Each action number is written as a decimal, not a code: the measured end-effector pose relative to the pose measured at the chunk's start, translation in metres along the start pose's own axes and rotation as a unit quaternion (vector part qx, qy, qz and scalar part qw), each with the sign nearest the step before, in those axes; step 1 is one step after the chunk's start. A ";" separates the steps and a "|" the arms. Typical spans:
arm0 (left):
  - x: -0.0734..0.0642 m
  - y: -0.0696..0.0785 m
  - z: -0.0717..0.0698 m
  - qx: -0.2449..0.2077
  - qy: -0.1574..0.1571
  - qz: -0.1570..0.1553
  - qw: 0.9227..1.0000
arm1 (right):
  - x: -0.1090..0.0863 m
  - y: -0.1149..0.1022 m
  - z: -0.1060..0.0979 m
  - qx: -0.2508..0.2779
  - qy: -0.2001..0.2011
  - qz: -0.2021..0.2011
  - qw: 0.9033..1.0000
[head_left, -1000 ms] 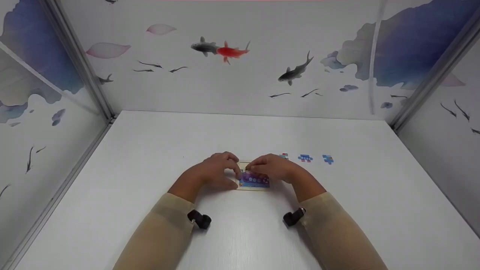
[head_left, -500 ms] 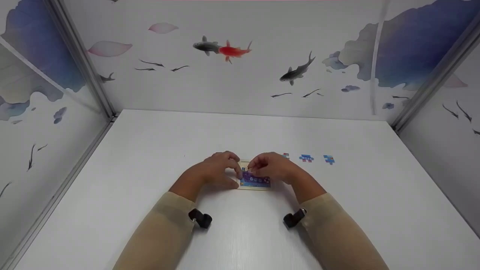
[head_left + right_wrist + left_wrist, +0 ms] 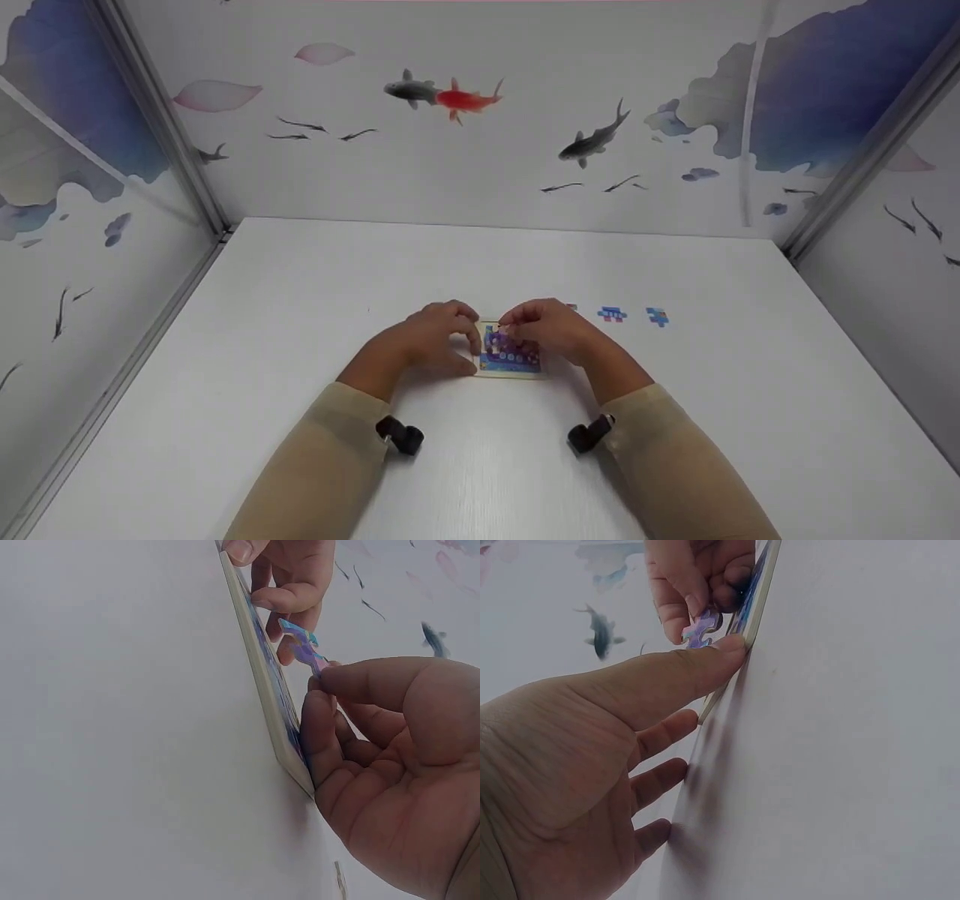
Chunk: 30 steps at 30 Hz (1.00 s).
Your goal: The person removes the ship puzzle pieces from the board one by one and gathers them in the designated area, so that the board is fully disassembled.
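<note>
A small jigsaw puzzle [image 3: 511,367] in a pale frame lies mid-table, its picture purple and blue. My left hand [image 3: 435,341] rests at the frame's left side; in the left wrist view its thumb [image 3: 724,652] touches the edge, with the other fingers spread. Between thumb and index finger, my right hand [image 3: 553,331] pinches a purple and light-blue puzzle piece [image 3: 306,647], held tilted just above the picture. The right hand covers the puzzle's upper right part.
Right of the puzzle, a blue-red puzzle piece [image 3: 612,314] and another blue piece [image 3: 657,316] lie on the white table [image 3: 465,465]. A third piece [image 3: 572,307] is mostly hidden behind my right hand. A patterned wall panel [image 3: 480,165] stands at the back.
My right hand has moved slightly up and away from the puzzle's middle, uncovering more of the picture and hiding more of the nearest loose piece. The left hand stays almost still.
</note>
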<state>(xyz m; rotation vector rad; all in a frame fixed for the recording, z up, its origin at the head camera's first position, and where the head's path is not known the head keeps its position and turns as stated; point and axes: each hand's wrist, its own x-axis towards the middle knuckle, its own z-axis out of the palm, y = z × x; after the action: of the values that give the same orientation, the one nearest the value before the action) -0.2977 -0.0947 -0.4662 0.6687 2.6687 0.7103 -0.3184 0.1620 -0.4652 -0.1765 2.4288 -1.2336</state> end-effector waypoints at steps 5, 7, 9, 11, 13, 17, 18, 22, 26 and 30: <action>0.000 0.001 0.000 -0.003 0.001 -0.005 1.000 | 0.001 0.002 -0.004 0.019 -0.001 -0.002 1.000; 0.001 0.001 0.000 0.002 0.002 -0.005 1.000 | 0.001 0.004 -0.007 0.039 -0.003 -0.003 0.999; 0.001 0.000 0.000 0.016 0.003 -0.003 1.000 | 0.002 0.006 -0.010 0.058 -0.006 -0.002 0.998; 0.002 0.000 0.000 0.031 0.004 0.001 1.000 | 0.002 0.007 -0.013 0.073 -0.006 -0.001 0.997; 0.001 0.001 -0.001 0.038 0.003 0.006 0.999 | 0.002 0.008 -0.016 0.084 -0.003 0.002 0.996; 0.001 0.002 -0.002 0.037 0.001 0.008 0.999 | 0.002 0.011 -0.022 0.097 0.007 0.012 0.995; 0.001 0.003 -0.001 0.035 0.000 0.008 0.999 | 0.002 0.012 -0.023 0.098 0.010 0.014 0.995; 0.000 0.003 -0.001 0.034 -0.001 -0.001 0.999 | -0.001 0.015 -0.031 0.093 0.017 0.020 0.995; 0.000 0.003 -0.001 0.035 0.001 -0.010 0.999 | -0.009 0.021 -0.041 0.078 0.017 0.026 0.996; -0.001 0.003 -0.001 0.033 0.000 -0.009 0.999 | -0.022 0.033 -0.055 0.096 0.016 0.032 0.995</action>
<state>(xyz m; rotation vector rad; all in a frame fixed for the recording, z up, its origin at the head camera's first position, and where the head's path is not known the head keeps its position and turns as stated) -0.2968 -0.0934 -0.4637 0.6614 2.7056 0.6206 -0.3192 0.2294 -0.4562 -0.0248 2.3061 -1.4408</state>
